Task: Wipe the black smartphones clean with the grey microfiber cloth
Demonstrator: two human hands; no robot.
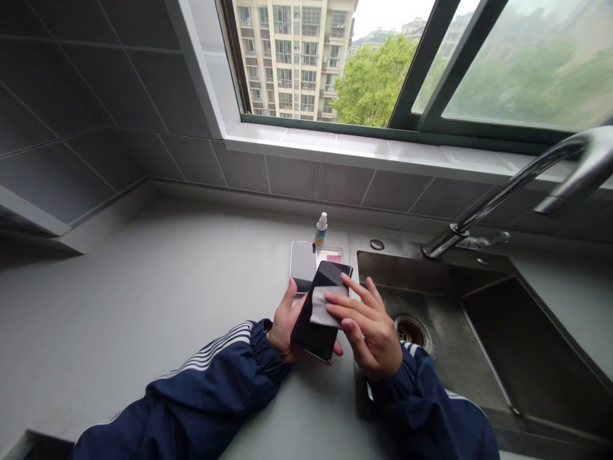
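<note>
My left hand (286, 321) grips a black smartphone (313, 342) from below, its thumb along the left edge and fingertips showing at the right edge. The phone is tilted, with its dark glossy face up. On that face lies a small grey cloth (322, 308), pressed down by the fingers of my right hand (371, 329). Behind the phone, a second smartphone (303, 260) with a pale frame lies flat on the counter, partly covered by the held one. A clear case (339, 252) with something pink in it sits beside that. A small white spray bottle (321, 230) stands upright just beyond.
A steel sink (460, 338) with a drain (412, 332) lies right of my hands. Its chrome faucet (507, 198) arches over from the back right. The pale counter (143, 294) stretches left, and a window sill (364, 147) runs along the back.
</note>
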